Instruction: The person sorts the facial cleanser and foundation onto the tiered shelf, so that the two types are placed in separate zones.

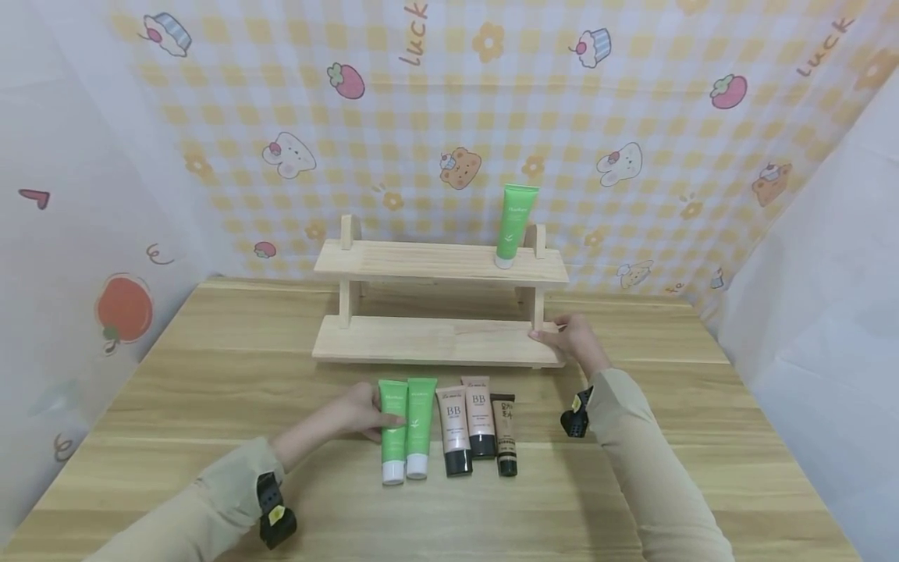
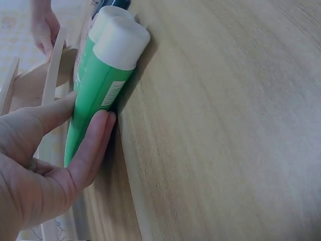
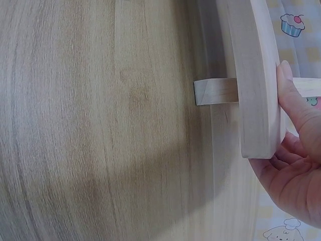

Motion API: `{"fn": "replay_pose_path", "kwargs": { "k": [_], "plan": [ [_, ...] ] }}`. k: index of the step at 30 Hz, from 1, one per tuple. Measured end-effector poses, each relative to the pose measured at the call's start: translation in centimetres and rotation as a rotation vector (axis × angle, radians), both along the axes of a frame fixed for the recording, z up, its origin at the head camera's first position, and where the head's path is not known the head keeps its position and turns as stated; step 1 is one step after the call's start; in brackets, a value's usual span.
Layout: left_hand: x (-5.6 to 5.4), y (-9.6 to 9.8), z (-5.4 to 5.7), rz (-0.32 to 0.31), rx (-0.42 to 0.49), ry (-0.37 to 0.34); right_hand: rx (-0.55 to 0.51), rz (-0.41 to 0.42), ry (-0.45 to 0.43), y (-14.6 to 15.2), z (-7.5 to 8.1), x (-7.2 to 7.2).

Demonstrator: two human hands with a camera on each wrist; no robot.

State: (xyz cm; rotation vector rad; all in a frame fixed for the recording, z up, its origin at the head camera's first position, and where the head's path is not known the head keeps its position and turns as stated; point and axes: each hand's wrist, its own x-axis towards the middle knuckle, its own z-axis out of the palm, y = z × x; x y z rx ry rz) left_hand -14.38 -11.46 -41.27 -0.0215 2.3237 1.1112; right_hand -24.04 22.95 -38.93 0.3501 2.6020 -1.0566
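My left hand (image 1: pixel 363 411) pinches the leftmost green tube (image 1: pixel 394 421) between thumb and fingers. In the left wrist view, the thumb lies on the upper side of that green tube (image 2: pixel 103 83) and the fingertips are at its lower edge, near the wood. A second green tube (image 1: pixel 420 425) lies right beside it, white cap toward me. My right hand (image 1: pixel 572 342) grips the right end of the wooden shelf's lower board (image 1: pixel 435 341). The right wrist view shows the thumb on top of the board (image 3: pixel 258 90) and the fingers curled underneath.
To the right of the green tubes lie two pink BB cream tubes (image 1: pixel 455 429) with black caps and a slim brown-gold tube (image 1: pixel 505 433). Another green tube (image 1: pixel 516 226) stands cap down on the upper board (image 1: pixel 421 259). A patterned cloth (image 1: pixel 421 109) hangs behind the wooden table (image 1: pixel 232 367).
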Motion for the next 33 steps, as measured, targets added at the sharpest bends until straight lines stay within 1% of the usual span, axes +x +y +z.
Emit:
{"fn": "replay_pose_path", "kwargs": {
  "k": [3, 7, 12, 16, 20, 21, 27, 29, 33],
  "plan": [
    [-0.1, -0.1, 0.1, -0.008, 0.041, -0.010, -0.003, -0.006, -0.005, 0.1, 0.1, 0.0],
    [-0.1, -0.3, 0.4, -0.040, 0.059, -0.016, -0.014, -0.016, -0.009, 0.0, 0.1, 0.1],
    [-0.6, -0.5, 1.1, -0.104, 0.025, 0.006, -0.018, -0.013, 0.003, -0.1, 0.1, 0.2],
    [-0.9, -0.4, 1.8, -0.118, 0.002, 0.018, -0.008, -0.006, 0.008, -0.2, 0.1, 0.1],
    [-1.1, -0.3, 2.4, -0.117, 0.008, 0.014, -0.007, -0.010, 0.007, -0.2, 0.2, 0.1],
    [-1.1, -0.3, 2.6, -0.125, 0.007, 0.017, -0.013, -0.015, 0.006, -0.1, 0.2, 0.1],
    [-1.3, -0.2, 3.3, -0.130, 0.025, 0.006, -0.027, -0.020, 0.001, -0.2, 0.2, 0.2],
    [-1.6, -0.1, 3.5, -0.141, 0.021, 0.016, -0.026, -0.022, 0.001, -0.2, 0.2, 0.2],
    [-2.2, 0.1, 4.0, -0.183, -0.008, 0.052, -0.014, -0.017, -0.003, -0.2, 0.3, 0.2]
  ]
}}
